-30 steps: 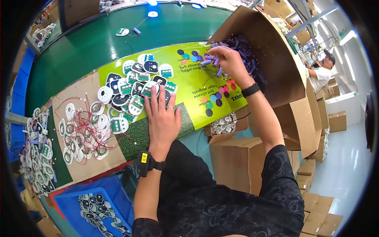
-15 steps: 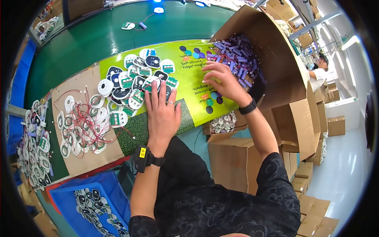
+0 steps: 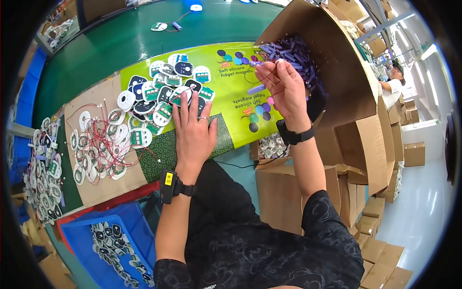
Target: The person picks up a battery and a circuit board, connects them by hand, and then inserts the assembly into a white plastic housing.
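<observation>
My left hand (image 3: 195, 139) lies flat with its fingers spread, the fingertips on the near edge of a pile of white rounded casings (image 3: 160, 114) fitted with green circuit boards or dark faces. Thumb and fingers of my right hand (image 3: 288, 94) are pinched together in front of an open cardboard box (image 3: 332, 62). Thin wires run from that pinch toward a purple cylindrical battery (image 3: 256, 89) just left of the hand, over the yellow-green printed sheet (image 3: 231, 108). Many similar purple batteries (image 3: 293, 54) with wires fill the box.
On a cardboard sheet (image 3: 91, 192) at the left lie white rings with tangled red wires (image 3: 108, 139). A blue bin (image 3: 79, 241) of parts stands below. One wired assembly (image 3: 159, 27) lies on the green surface (image 3: 120, 43). Cartons (image 3: 279, 197) stand at the right; another person (image 3: 392, 86) is beyond.
My right hand has turned palm up and closed on thin wires, and a purple battery is now out beside it, away from the box. My left hand stays nearly in place.
</observation>
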{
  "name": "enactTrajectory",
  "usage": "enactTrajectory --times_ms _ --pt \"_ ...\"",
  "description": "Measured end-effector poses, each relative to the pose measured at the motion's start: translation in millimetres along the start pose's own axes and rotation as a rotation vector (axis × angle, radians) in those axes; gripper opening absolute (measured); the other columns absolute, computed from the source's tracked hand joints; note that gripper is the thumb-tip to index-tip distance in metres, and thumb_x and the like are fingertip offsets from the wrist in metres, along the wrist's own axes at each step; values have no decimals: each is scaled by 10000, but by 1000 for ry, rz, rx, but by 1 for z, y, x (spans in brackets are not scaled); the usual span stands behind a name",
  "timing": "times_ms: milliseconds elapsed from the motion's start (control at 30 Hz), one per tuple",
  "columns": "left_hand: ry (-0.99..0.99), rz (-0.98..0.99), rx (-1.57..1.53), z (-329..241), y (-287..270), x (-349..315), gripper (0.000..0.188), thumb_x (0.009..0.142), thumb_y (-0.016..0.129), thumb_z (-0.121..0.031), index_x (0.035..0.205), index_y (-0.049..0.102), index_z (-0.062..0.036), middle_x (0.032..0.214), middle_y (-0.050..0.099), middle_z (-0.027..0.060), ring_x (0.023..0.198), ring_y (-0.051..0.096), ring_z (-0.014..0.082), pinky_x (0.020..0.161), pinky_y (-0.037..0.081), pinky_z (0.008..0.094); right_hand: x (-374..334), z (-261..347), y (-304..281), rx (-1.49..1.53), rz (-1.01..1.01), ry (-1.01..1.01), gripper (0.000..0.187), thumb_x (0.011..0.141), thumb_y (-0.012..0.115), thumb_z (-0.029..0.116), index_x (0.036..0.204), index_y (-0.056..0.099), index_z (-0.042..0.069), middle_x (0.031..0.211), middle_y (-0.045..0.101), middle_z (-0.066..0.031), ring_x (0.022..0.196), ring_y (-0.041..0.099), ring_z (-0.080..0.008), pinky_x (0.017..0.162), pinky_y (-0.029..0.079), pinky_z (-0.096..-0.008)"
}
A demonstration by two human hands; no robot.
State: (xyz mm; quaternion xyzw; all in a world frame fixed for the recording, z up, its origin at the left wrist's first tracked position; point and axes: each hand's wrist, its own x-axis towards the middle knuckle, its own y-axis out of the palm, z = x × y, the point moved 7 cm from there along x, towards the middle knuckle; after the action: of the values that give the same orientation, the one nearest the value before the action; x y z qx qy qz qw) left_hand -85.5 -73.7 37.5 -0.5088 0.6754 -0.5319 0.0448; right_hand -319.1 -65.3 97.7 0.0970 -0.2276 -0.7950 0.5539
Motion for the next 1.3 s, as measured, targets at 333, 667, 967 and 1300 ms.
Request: enactTrajectory --times_ms 333,667,967,1300 --pt "-87 -182 -165 10 -15 -7 678 874 691 -108 1472 387 -16 1573 334 206 1473 259 422 1202 212 550 -36 -65 -22 -237 -123 216 203 1044 562 207 1088 533 11 903 680 -84 505 619 -106 374 426 -197" --pt "-87 -314 21 19 -58 48 402 877 664 -99 1268 602 -31 1303 608 142 1238 506 348 1076 366 492 -39 -62 -63 -468 -86 68 199 1046 545 173 1160 511 13 924 689 -98 662 683 -150 591 543 -256" --pt "42 40 379 30 15 120 342 909 676 -293 1170 709 -75 1207 665 114 1196 530 314 1012 388 489 -41 -79 -61 -314 -83 116 161 1037 542 155 1116 524 15 865 662 -76 651 697 -160 565 543 -260" --pt "46 227 337 16 49 131 358 879 710 -212 1211 696 -79 1217 674 90 1213 515 307 1053 335 491 -39 -70 -72 -243 -88 67 151 1031 557 123 1124 540 5 878 679 -73 683 708 -161 578 537 -254"
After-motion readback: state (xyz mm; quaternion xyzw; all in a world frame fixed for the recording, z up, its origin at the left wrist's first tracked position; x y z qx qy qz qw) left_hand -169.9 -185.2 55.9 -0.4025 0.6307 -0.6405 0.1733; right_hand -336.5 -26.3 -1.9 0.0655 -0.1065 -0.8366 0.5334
